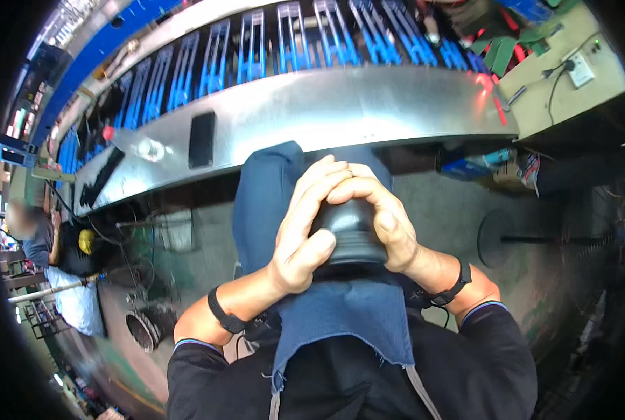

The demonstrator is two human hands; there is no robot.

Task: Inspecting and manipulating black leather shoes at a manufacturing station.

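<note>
A black, rounded, glossy piece with ridges round its lower part is held over my lap; its exact kind I cannot make out. My left hand wraps its left side, thumb pressed on the near part. From the other side my right hand grips it, with fingers curled over the top. The fingers of both hands meet at the far end and hide that part. A dark blue apron lies beneath the piece.
Ahead stands a metal bench bearing a black phone and a clear bottle with a red cap. Blue slotted racks line its back. A power socket is at right. Another person sits far left.
</note>
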